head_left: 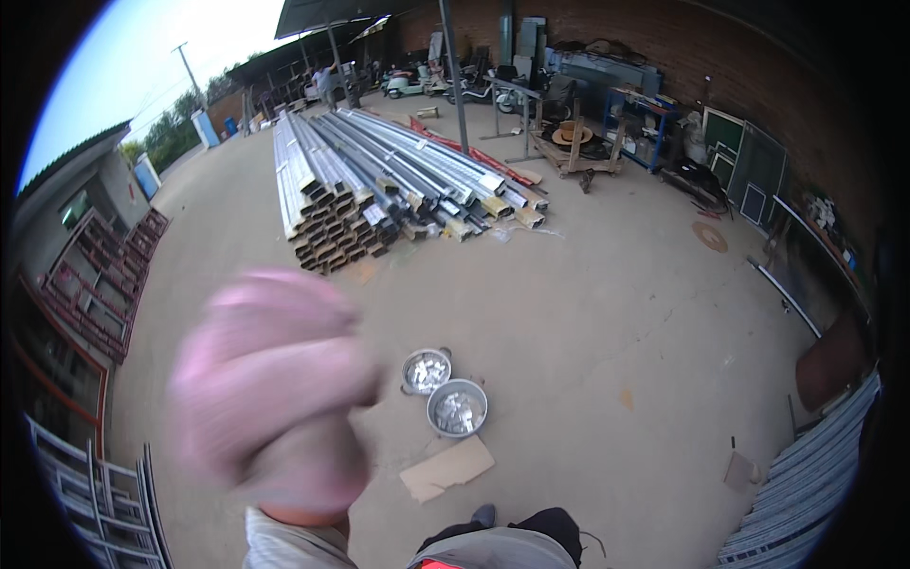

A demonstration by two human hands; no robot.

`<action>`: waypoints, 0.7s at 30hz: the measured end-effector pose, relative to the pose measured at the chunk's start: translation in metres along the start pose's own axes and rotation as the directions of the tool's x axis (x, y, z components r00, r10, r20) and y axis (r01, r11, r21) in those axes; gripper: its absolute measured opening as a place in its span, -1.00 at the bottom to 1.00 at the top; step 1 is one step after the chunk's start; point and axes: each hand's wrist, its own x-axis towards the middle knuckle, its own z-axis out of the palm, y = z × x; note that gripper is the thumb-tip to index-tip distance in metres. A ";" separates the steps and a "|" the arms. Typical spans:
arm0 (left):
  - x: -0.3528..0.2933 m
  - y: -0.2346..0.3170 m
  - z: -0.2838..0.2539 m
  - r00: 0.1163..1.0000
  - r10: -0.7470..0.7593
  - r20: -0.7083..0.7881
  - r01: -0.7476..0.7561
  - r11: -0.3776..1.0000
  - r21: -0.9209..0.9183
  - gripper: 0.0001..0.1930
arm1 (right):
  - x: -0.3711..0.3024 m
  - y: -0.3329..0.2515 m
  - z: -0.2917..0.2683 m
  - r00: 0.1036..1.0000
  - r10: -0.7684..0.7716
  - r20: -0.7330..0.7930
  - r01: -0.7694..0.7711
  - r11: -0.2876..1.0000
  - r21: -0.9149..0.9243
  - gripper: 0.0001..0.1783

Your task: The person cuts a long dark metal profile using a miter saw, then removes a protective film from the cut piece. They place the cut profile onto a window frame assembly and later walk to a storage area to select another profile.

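My left hand (275,389), in a pink glove, is raised close in front of the view. Motion smears its fingers; they look bent, but whether they hold anything cannot be made out. A grey sleeve (294,541) shows below the wrist. My right hand is out of sight. On the concrete floor beyond my feet stand two round metal pots, a smaller one (406,372) and a larger one (485,410), side by side. Both contain small shiny metal pieces. A flat piece of cardboard (447,468) lies just nearer to me. Neither pot is visibly touched by the hand.
A long stack of metal profiles (379,180) lies ahead. Metal lengths (806,493) are piled at the near right, and a metal frame (104,498) stands at the near left. A wooden pallet stand (573,161), scooters (408,83) and a distant person (325,83) are farther off.
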 end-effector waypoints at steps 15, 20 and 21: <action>-0.598 -0.073 0.232 -0.842 -0.423 0.334 0.385 -0.040 0.922 -0.50 | 0.397 -0.302 -0.361 0.974 0.186 -0.128 -0.069 0.784 0.617 -0.68; -0.513 -0.070 0.257 -0.956 -0.293 0.020 0.234 -0.718 0.655 -0.50 | 0.525 -0.479 -0.526 0.978 0.046 -0.201 0.098 0.755 0.648 -0.66; -0.513 -0.090 0.283 -0.961 -0.277 0.017 0.229 -0.756 0.613 -0.47 | 0.537 -0.502 -0.553 0.974 0.039 -0.225 0.122 0.744 0.657 -0.68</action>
